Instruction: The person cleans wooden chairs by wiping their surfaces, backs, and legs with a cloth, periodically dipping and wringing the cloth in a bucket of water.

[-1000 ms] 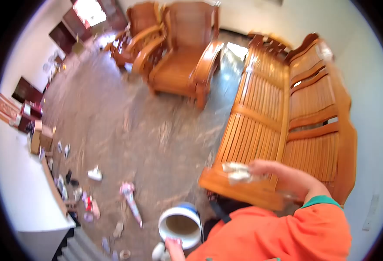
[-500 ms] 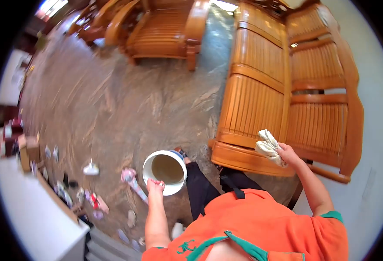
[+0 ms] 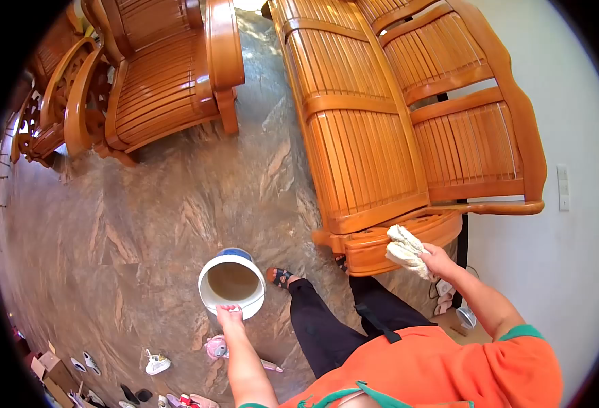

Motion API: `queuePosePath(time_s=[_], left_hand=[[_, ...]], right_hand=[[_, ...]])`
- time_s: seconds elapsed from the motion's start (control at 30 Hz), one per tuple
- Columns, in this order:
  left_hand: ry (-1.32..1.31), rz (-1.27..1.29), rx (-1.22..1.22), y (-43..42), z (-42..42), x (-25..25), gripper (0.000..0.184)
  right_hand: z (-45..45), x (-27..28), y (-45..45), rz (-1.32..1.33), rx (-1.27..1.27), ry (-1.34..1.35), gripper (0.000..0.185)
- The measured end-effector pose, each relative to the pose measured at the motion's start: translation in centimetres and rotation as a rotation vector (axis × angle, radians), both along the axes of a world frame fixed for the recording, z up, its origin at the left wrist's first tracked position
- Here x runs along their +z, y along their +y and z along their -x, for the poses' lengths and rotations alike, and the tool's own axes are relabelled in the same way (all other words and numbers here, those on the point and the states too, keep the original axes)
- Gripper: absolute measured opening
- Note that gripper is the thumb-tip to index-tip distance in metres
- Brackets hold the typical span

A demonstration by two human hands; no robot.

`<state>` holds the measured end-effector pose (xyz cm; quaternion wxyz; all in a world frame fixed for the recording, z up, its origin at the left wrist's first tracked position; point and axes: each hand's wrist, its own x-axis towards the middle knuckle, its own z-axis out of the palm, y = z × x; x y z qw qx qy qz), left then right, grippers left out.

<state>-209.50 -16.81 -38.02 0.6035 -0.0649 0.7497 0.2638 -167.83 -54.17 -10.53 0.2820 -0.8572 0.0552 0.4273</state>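
My left hand (image 3: 229,312) is closed at the near rim of a white bucket (image 3: 250,306), seemingly round its handle. Murky brownish water (image 3: 233,281) stands inside, and a blue patch shows on the bucket's outer side. My right hand (image 3: 438,262) grips a folded cream-white cloth (image 3: 407,250). The cloth hangs over the near end of a wooden bench (image 3: 364,160) with a slatted seat; whether it touches the wood I cannot tell.
A wooden armchair (image 3: 163,95) stands far left of the bench, on a brown stone-patterned floor (image 3: 150,224). A pink-headed toy or stick (image 3: 216,347) lies below the bucket. White shoes (image 3: 157,362), several other shoes and a cardboard box (image 3: 58,372) are at lower left. A white wall (image 3: 510,272) bounds the right.
My view has swung and come closer to the bench and armchair. The bucket, still in my left hand, now sits farther from my legs. The cloth stays in my right hand.
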Motion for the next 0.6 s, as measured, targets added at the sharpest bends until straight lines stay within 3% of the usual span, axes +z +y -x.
queuePosePath(time_s=[0.2, 0.6], left_hand=[[-0.021, 0.017, -0.049, 5.0, 0.7, -3.0, 0.029], [0.090, 0.056, -0.127, 9.4, 0.9, -5.9, 0.021]], right_hand=[[1.2, -1.8, 5.0, -0.164, -0.192, 0.007, 0.034], [-1.6, -3.8, 5.7, -0.128, -0.399, -0.157, 0.036]])
